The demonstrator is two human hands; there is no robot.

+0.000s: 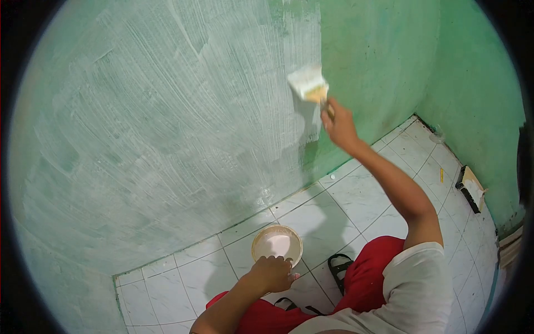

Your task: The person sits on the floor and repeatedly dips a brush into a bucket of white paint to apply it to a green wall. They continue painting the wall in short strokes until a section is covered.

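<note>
My right hand (339, 123) is closed around the handle of a wide paintbrush (307, 83), raised at the wall. White paint covers the bristles, which are at the right edge of the painted area. Low in front of me, my left hand (273, 273) grips the near rim of a round paint tub (255, 245), its fingers curled over the edge. Whitish paint (278, 245) lies inside the tub. Streaky white paint (211, 94) coats the left part of the wall, while bare green wall (378, 61) shows to the right.
White floor tiles (356, 197) meet the wall along a dark seam. A black-edged tray or box (471, 189) lies by the right wall, near a small yellow strip (441, 175). Clear crumpled plastic (437, 134) sits near the corner. My sandaled foot (337, 270) is beside the tub.
</note>
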